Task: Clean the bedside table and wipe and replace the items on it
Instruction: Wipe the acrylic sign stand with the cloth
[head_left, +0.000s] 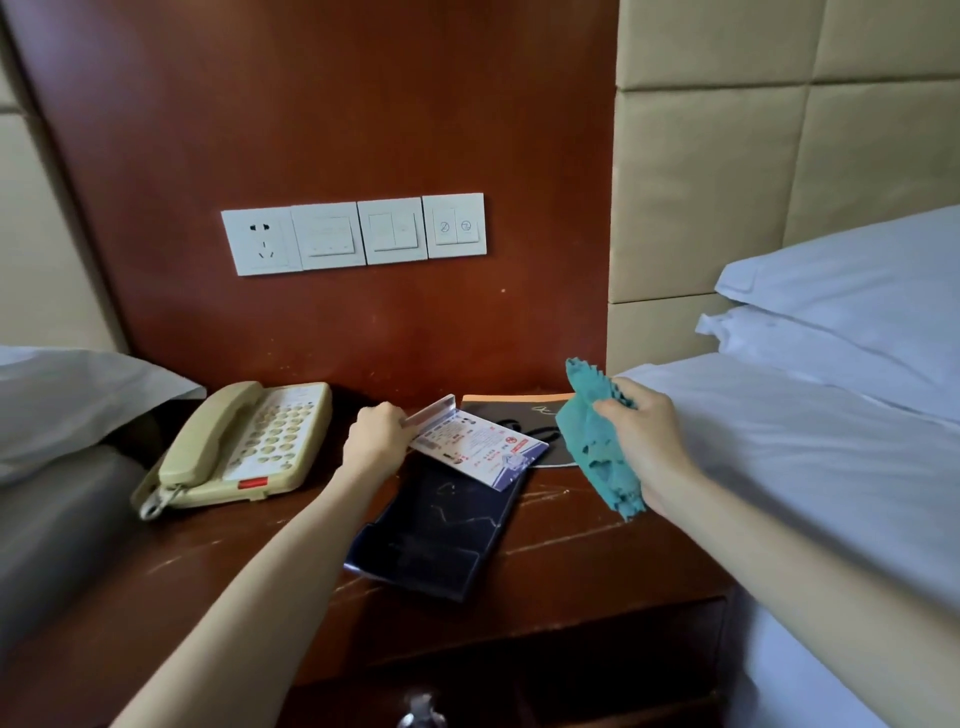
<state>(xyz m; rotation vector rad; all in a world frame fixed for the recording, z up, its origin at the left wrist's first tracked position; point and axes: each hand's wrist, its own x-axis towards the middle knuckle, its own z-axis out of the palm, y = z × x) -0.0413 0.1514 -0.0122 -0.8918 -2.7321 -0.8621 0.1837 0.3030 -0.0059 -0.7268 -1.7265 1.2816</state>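
2 hands over the bedside table, 1 on a card stand, 1 on a cloth.

The left hand (376, 439), arm stretched forward, curls its fingers around the edge of a clear card stand (475, 441) (printed sheet inside), tilted above a dark blue tray (431, 540). The right hand (644, 431), wrist raised, bunches a teal cloth (597, 441) that hangs down over a dark folder (524, 415). A beige telephone (244, 444) sits at the left of the scratched wooden bedside table (597, 551), beside the white bed (831, 467).
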